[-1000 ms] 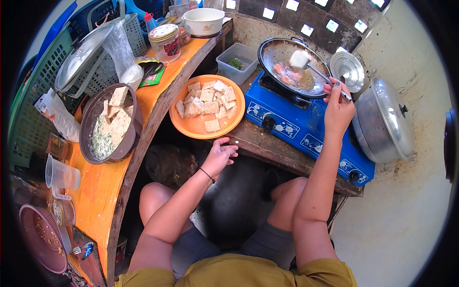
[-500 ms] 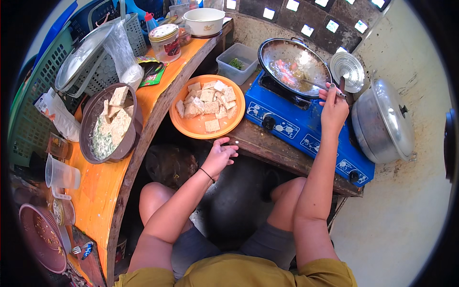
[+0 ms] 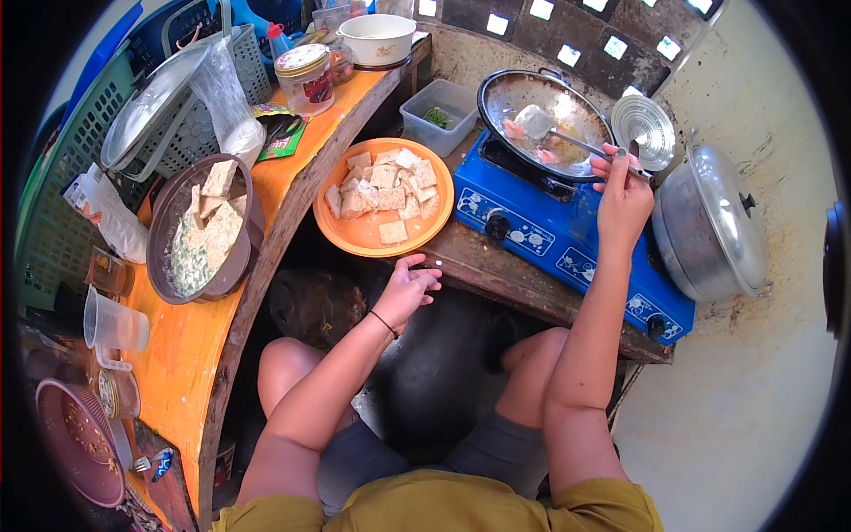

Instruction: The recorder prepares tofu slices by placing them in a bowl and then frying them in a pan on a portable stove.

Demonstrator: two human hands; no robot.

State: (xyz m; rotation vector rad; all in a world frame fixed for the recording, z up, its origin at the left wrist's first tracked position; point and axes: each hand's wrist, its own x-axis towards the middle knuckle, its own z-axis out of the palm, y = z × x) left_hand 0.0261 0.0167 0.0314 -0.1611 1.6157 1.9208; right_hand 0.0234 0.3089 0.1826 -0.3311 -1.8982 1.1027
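My right hand [image 3: 624,202] grips the handle of a metal spatula [image 3: 585,144], whose flat blade is raised above the oil in the black wok [image 3: 581,99]. Pinkish pieces [image 3: 513,129] lie in the wok beside the blade. Below the orange plate [image 3: 330,223], my left hand [image 3: 406,293] hangs with loosely curled, parted fingers; a tiny white speck shows at a fingertip. Pale rectangular slices [image 3: 385,176] that look like tempeh fill the plate. More slices rest in a brown bowl [image 3: 251,226] of white, green-flecked batter [image 3: 184,262] on the left.
The wok sits on a blue gas stove [image 3: 541,232], with a lidded metal pot [image 3: 705,232] at its right. A clear tub [image 3: 461,126] with greens stands behind the plate. Jars, a plastic jug [image 3: 118,324] and baskets crowd the orange wooden counter [image 3: 199,363].
The spatula blade has come up out of the oil into view, tilted toward the wok's left side. My right hand has shifted slightly; my left hand has stayed put.
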